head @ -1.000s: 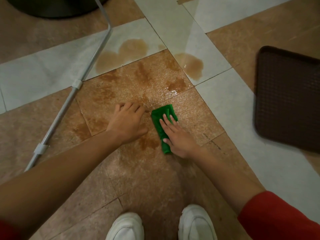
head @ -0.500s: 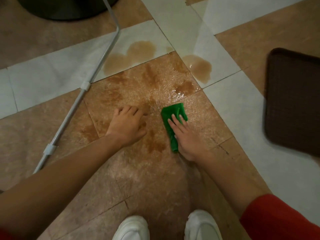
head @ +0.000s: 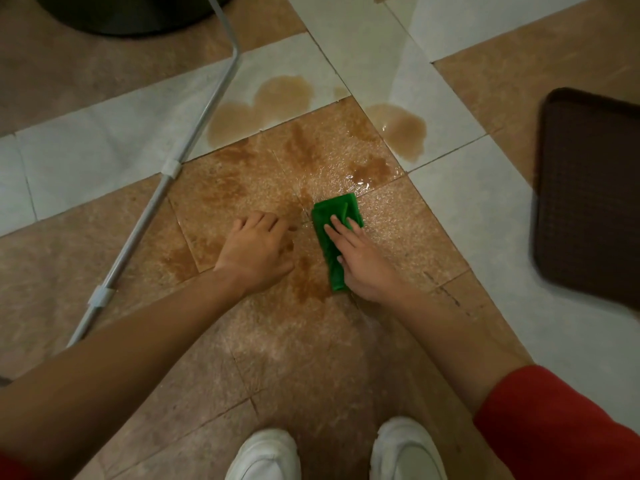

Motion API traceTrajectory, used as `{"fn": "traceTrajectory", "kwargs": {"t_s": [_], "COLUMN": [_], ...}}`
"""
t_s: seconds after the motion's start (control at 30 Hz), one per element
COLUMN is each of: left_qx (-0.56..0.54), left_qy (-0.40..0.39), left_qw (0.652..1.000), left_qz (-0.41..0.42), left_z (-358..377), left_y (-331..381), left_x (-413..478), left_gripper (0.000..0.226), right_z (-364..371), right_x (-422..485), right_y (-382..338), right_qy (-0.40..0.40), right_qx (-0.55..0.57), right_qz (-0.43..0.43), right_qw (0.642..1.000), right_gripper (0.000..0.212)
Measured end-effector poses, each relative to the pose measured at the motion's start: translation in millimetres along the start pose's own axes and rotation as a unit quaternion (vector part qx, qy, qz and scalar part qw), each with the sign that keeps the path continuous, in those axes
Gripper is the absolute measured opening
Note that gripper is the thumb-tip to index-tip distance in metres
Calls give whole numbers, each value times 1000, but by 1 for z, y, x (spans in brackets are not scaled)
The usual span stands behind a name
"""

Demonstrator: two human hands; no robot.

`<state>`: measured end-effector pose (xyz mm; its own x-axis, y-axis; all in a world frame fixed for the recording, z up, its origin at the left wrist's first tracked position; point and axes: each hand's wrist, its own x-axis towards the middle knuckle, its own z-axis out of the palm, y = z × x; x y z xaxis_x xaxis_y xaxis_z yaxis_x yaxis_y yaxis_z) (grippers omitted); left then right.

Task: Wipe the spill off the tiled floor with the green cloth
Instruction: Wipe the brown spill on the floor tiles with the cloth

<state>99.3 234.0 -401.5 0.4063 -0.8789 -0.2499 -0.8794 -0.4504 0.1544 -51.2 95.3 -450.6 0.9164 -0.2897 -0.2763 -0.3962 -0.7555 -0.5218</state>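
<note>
Cloth (head: 341,211): we press it flat-fingered under right grip (head: 367,265); long axis points at spill (head: 301,147) beyond; left grip (head: 256,258) curled, empty, beside cloth.

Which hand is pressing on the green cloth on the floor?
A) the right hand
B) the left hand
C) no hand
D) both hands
A: the right hand lies with straight fingers on the folded green cloth, while the left hand rests on the brown and white tiled floor beside the cloth and does not touch it.
</note>
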Motion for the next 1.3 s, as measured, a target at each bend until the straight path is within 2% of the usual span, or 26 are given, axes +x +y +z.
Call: {"fn": "traceTrajectory", "kwargs": {"t_s": [0.1, 0.23, 0.3, 0.4, 0.47, 0.6, 0.7, 0.8, 0.93, 1.07, 1.2, 1.3], "left_qx": [-28, -83, -104, -116, -105, -53, -51, -78, -94, -75, -13, -12], "left_qy": [0, -5, 14, 36, 19, -14, -16, -21, -18, -17, -26, -28], "left_qw": [1000, 996, 994, 992, 994, 998, 998, 996, 995, 996, 999, 996], "left_qz": [7, 23, 32, 38, 27, -15, -45, -42, -32, -48, 23, 86], "left_z": [2, 13, 19, 25, 30, 43, 49, 51, 45, 41, 48, 55], "left_y": [9, 26, 39, 60, 72, 88, 95, 93, 86, 88, 85, 72], "left_x": [4, 17, 25, 38, 45, 54, 55, 53, 59, 66, 48, 27], "left_gripper": [57, 59, 61, 67, 75, 86, 85, 81, 81, 74, 69, 70], "right_z": [-19, -42, -45, -41, -38, -37, -37, -35, -33, -38, -40, -36], "right_x": [5, 1, -1, -6, -11, -18, -22, -26, -28, -25, -25, -28], "right_y": [6, 25, 31, 38, 42, 52, 58, 61, 57, 55, 52, 50], "right_qy": [6, 116, 145, 136, 129, 134, 134, 127, 114, 141, 143, 135], "right_qx": [10, 43, 40, 15, 10, -23, -11, 0, 6, 29, 33, 31], "right_qz": [-11, 3, 14, 50, 76, 74, 109, 127, 124, 126, 129, 135], "right_qw": [1000, 992, 989, 989, 989, 988, 985, 984, 986, 982, 981, 981], "right_gripper": [56, 44, 43, 47, 50, 51, 51, 52, 55, 55, 54, 53]}}
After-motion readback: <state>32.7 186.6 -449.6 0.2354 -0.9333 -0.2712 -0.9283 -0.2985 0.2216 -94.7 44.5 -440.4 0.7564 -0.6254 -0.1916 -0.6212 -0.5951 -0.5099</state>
